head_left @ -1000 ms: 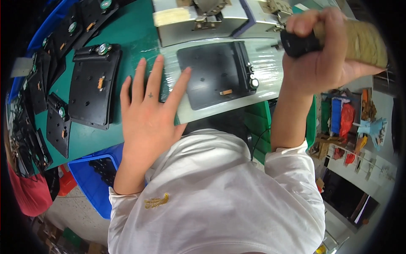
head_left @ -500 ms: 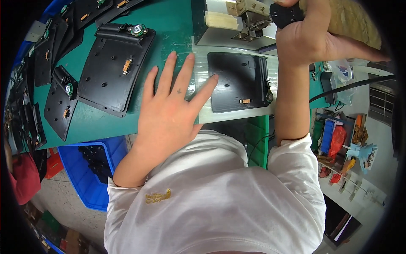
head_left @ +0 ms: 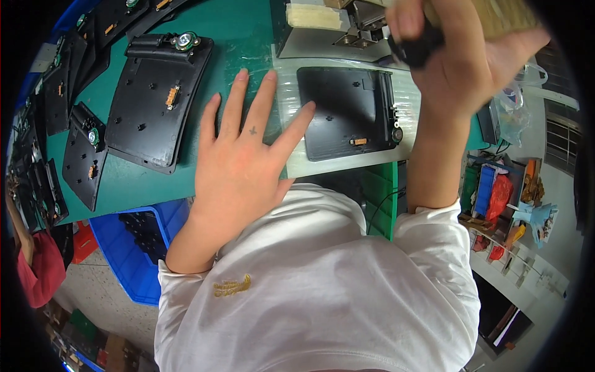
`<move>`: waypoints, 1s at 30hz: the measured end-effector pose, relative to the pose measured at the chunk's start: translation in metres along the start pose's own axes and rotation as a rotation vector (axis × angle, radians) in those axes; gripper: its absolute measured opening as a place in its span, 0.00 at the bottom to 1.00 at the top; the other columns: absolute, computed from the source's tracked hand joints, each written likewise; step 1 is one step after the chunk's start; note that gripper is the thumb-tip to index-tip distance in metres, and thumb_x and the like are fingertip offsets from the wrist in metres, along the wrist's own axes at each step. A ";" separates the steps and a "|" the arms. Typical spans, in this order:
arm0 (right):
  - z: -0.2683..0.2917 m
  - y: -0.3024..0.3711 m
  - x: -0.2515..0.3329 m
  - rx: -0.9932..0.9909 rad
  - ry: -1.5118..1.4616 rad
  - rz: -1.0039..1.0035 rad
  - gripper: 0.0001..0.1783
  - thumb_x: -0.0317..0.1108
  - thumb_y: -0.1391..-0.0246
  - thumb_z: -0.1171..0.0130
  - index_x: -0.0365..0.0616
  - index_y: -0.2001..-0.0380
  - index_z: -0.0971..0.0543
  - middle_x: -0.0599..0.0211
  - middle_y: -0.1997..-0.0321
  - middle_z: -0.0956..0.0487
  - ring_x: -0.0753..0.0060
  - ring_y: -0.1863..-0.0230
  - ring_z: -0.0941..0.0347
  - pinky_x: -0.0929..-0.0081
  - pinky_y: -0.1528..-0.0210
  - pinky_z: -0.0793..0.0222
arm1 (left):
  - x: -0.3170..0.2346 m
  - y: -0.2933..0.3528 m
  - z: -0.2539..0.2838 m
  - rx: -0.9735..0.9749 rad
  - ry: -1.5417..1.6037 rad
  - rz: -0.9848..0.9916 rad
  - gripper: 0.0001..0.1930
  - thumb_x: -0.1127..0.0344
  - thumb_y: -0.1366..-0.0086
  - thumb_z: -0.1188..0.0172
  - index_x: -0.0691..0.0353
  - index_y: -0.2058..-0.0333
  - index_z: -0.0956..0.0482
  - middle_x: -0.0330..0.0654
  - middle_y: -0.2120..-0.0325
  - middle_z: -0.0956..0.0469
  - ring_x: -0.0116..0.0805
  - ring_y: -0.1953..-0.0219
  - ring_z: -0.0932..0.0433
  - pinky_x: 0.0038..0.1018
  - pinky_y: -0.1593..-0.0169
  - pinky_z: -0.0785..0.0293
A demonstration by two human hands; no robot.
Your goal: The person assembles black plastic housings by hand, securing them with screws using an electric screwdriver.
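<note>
My left hand (head_left: 238, 152) lies flat with its fingers spread over the green tabletop and the pale mat. Its index fingertip touches the left edge of a black plastic panel (head_left: 341, 111). This panel lies flat, with a small orange-brown connector near its front edge and a round part at its right corner. My right hand (head_left: 458, 71) is raised at the upper right, closed around a tool (head_left: 421, 49) with a black end and a tan-wrapped body. Motion blur and the frame's edge hide the tool's exact kind. A larger black panel (head_left: 149, 105) rests left of my left hand.
Several more black panels (head_left: 80, 158) crowd the left side of the green table (head_left: 242, 40). A metal fixture (head_left: 316, 28) stands behind the mat (head_left: 334, 166). Below the table edge is a blue bin (head_left: 124, 266) with black parts inside. Another person's red sleeve (head_left: 43, 266) shows at far left.
My right hand and the tool have shifted slightly right and down, now blurred. The table and panels sit a little further left and up in view; my left hand keeps its spread pose.
</note>
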State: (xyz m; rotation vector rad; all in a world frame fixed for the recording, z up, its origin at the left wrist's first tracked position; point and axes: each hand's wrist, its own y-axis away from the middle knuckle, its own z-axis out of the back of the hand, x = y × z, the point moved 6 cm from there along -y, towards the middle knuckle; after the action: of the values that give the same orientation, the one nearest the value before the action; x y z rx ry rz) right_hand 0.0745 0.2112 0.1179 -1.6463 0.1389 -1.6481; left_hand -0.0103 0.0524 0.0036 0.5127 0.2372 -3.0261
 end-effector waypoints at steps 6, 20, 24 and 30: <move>0.055 0.047 0.010 -0.031 -0.010 0.252 0.05 0.25 0.35 0.50 0.35 0.65 0.33 0.58 0.69 0.25 0.71 0.82 0.35 0.71 0.84 0.37 | -0.002 -0.002 0.006 -0.018 -0.030 0.003 0.47 0.57 0.64 0.22 0.38 0.37 0.23 0.48 0.28 0.39 0.58 0.28 0.41 0.53 0.32 0.40; 0.100 0.099 -0.012 -0.200 -0.020 0.193 0.03 0.26 0.35 0.47 0.42 0.63 0.31 0.58 0.66 0.22 0.69 0.83 0.33 0.70 0.82 0.37 | -0.005 -0.002 -0.004 -0.075 -0.161 -0.018 0.44 0.51 0.61 0.24 0.33 0.38 0.22 0.40 0.29 0.36 0.51 0.29 0.37 0.48 0.32 0.36; 0.102 0.095 -0.021 -0.316 -0.159 0.126 0.32 0.19 0.40 0.46 0.58 0.44 0.51 0.54 0.84 0.28 0.67 0.91 0.33 0.70 0.89 0.28 | -0.004 0.002 -0.006 -0.083 -0.177 -0.006 0.44 0.50 0.61 0.24 0.33 0.38 0.22 0.40 0.29 0.35 0.51 0.29 0.37 0.48 0.32 0.36; 0.109 0.100 -0.025 -0.291 -0.147 0.080 0.07 0.28 0.35 0.45 0.40 0.57 0.29 0.56 0.84 0.28 0.66 0.90 0.35 0.69 0.88 0.33 | -0.006 -0.002 -0.005 -0.072 -0.534 -0.142 0.44 0.49 0.60 0.23 0.32 0.37 0.23 0.39 0.30 0.35 0.50 0.28 0.37 0.48 0.31 0.36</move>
State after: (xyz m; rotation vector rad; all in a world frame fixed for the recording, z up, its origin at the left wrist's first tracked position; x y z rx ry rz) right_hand 0.2110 0.2051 0.0566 -1.9469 0.3806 -1.4936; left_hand -0.0029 0.0550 0.0013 -0.3336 0.3558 -3.1289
